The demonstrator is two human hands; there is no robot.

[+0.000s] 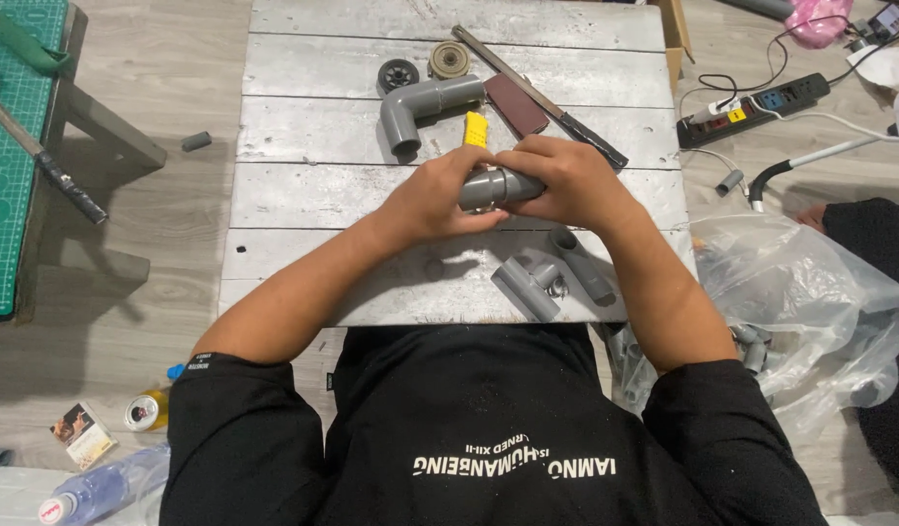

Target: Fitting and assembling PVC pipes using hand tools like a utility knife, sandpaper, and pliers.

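Big grey wooden table [303,209], set close for easy reach. On it, bent pipe elbow [420,105] and spare pipe bits [552,278], kept near. Left hand [435,200] and right hand [566,180] both wrapped tight round small grey pipe piece [493,187], held up over the table middle.

I sit at a low grey plank table [303,209] on a pale wood-look floor [167,78], a bench [89,117] with a green cutting mat [11,146] to my left, a power strip [756,105] to my right.
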